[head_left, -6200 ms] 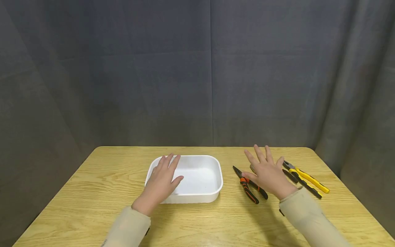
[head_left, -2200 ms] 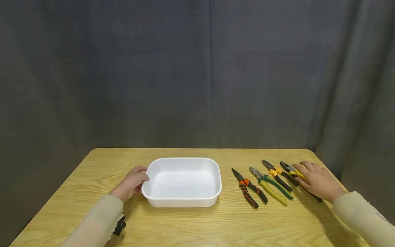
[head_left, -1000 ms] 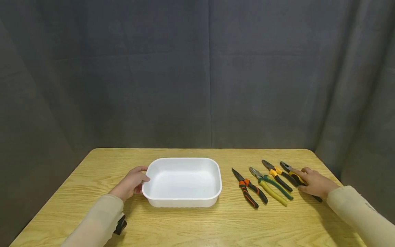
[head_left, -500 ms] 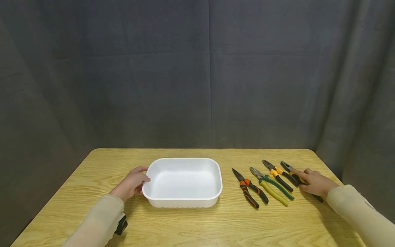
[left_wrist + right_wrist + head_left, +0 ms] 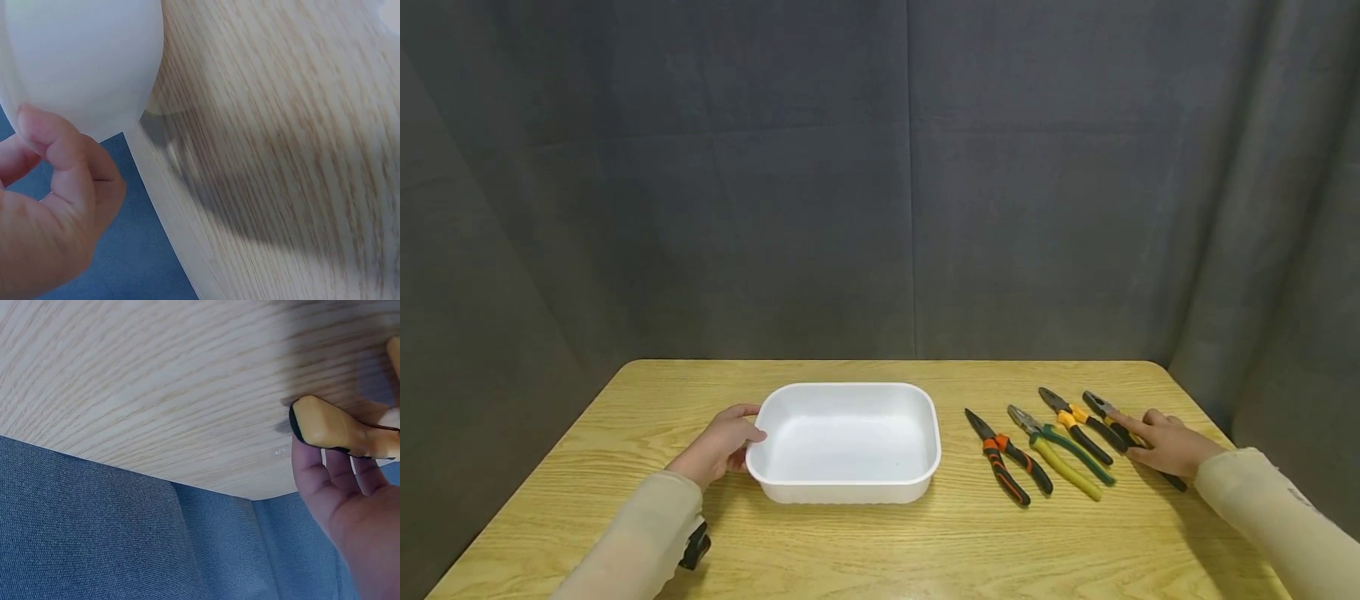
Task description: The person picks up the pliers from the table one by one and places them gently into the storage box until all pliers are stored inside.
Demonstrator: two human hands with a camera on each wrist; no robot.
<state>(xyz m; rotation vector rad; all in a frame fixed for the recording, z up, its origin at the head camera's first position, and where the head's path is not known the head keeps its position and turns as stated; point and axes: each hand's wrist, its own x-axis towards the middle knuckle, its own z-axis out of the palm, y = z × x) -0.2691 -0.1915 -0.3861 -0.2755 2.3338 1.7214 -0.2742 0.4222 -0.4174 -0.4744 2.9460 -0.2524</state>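
My left hand (image 5: 718, 446) grips the left rim of a white rectangular tray (image 5: 842, 493). In the left wrist view its thumb (image 5: 47, 128) lies over the rim of the tray (image 5: 87, 69), with the other fingers outside and below. At the far right, my right hand (image 5: 1168, 446) holds the handles of a pair of pliers (image 5: 1097, 403) with yellow-and-black grips, its index finger stretched along them. The right wrist view shows a yellow handle end (image 5: 325, 425) with fingers (image 5: 309, 465) curled against its side. Most of these handles are hidden under the hand.
Left of the held pliers lie orange-and-black pliers (image 5: 1075, 429), green-and-yellow pliers (image 5: 1063, 458) and red-and-black long-nose pliers (image 5: 1000, 454), all on the wooden table (image 5: 880, 550). A grey curtain (image 5: 880, 183) hangs behind and at both sides.
Both hands were spread above the table at first. The left took the tray's rim, and the tray sits slightly nearer. The right moved right and closed on the rightmost pliers; the last half second is nearly still.
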